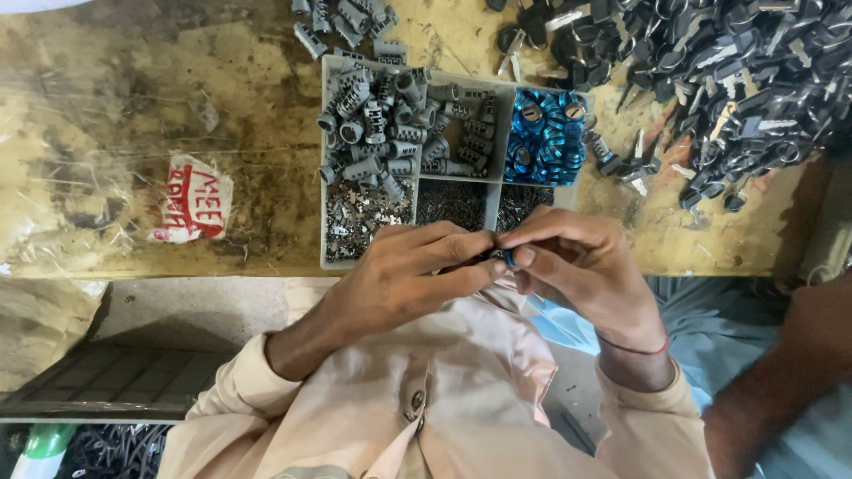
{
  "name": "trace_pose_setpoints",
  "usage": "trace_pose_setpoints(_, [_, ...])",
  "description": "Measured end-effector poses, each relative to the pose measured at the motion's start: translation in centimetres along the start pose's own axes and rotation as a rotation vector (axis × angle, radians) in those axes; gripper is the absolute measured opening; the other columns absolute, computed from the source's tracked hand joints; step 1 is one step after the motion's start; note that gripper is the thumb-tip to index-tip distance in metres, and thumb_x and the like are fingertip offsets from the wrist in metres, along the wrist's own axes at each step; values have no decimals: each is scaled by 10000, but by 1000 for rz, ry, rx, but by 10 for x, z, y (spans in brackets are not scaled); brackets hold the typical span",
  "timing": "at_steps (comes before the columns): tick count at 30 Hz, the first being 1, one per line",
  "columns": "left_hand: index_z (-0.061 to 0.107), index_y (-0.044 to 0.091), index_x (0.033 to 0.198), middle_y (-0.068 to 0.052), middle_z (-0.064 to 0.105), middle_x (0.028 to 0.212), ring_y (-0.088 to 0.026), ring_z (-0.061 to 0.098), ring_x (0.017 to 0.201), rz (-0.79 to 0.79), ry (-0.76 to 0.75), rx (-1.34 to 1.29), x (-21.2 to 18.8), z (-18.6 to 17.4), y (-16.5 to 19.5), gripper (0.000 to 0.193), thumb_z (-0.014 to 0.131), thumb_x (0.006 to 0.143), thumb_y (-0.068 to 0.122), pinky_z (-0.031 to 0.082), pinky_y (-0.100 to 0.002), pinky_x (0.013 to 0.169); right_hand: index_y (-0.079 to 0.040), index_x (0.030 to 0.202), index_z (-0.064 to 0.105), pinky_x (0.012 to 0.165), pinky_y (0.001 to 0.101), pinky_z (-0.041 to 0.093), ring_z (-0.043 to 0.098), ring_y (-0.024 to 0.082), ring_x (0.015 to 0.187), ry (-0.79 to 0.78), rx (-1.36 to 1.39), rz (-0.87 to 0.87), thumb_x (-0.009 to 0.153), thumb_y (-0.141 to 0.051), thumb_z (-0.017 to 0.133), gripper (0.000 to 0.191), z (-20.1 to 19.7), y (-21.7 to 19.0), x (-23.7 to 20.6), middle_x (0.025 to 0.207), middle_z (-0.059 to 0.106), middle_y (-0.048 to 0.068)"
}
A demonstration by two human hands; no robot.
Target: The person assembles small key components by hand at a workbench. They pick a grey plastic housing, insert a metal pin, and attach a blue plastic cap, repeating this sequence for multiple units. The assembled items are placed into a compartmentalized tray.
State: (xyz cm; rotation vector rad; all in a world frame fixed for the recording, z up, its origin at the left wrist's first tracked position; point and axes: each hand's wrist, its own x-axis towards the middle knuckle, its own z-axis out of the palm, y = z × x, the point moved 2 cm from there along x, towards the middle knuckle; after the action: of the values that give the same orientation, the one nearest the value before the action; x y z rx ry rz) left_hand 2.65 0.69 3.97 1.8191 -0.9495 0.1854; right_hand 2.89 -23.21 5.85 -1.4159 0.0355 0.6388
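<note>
The left hand [404, 270] and right hand [577, 262] meet fingertip to fingertip, both pinched shut on a small blue-ended cylinder [508, 257] (mostly hidden by fingers), held just below the grey compartment tray [325, 160]. The tray holds grey cylinders [399, 124] and blue rings [543, 137]; dark keys [737, 71] are heaped at its right.

Hands at work: two, left hand [404, 275] and right hand [577, 266]
Divided grey tray [327, 160]: one, five compartments
Grey lock cylinders [399, 124]: too many to count
Blue rings [543, 137]: one heap
Black-headed keys [710, 80]: one big pile
Red-and-white label [193, 206]: one
</note>
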Motion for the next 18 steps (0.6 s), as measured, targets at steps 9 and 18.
trace_pose_setpoints(9, [668,36,1317,-87,719,1323,-229,700,1005,-118,4,-250,-2,-10,-2,457,727,866,-13,559,-354,834,-81,1132,393,657,278,645,793,178,826,-67,-196,145,890,44,720,425,10,10,7,994,574,70])
trace_pose_setpoints(18, [724,70,1191,-61,751,1100,-245,644,927,-242,137,-78,-4,18,11,408,835,803,10,531,-321,797,26,1183,552,745,356,598,723,229,862,-196,-519,-340,848,29,687,361,10,-19,2,1130,620,166])
